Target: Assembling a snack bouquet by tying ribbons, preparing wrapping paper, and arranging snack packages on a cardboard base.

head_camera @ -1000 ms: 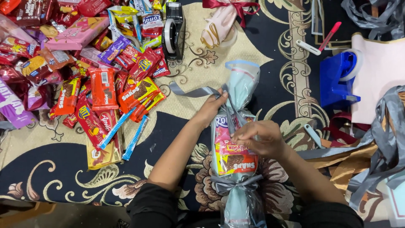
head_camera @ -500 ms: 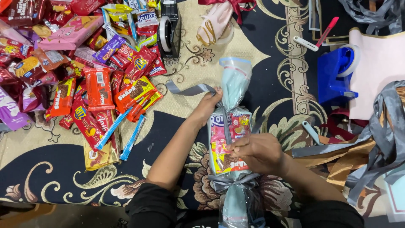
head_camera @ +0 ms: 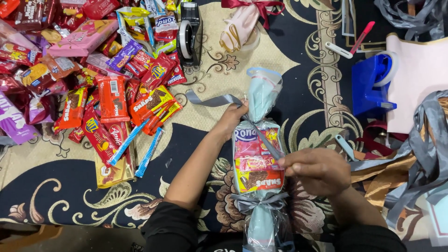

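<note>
From the head camera I see a clear bag of snacks (head_camera: 257, 163) lying lengthwise on the patterned carpet (head_camera: 60, 205), between my two forearms, its lower end already tied with a grey bow (head_camera: 259, 201). My left hand (head_camera: 229, 120) is closed around the bag's upper neck, pinching a grey ribbon (head_camera: 212, 100) against it; the loose end of that ribbon trails away to the left across the carpet. My right hand (head_camera: 318, 171) sits just right of the bag's middle, fingers curled shut on the other end of the same ribbon, which runs taut and slanted across the snack packets. A heap of red snack packets (head_camera: 112, 100) lies well to the left, a black tape dispenser (head_camera: 189, 33) above, and a blue tape dispenser (head_camera: 371, 86) to the right.
</note>
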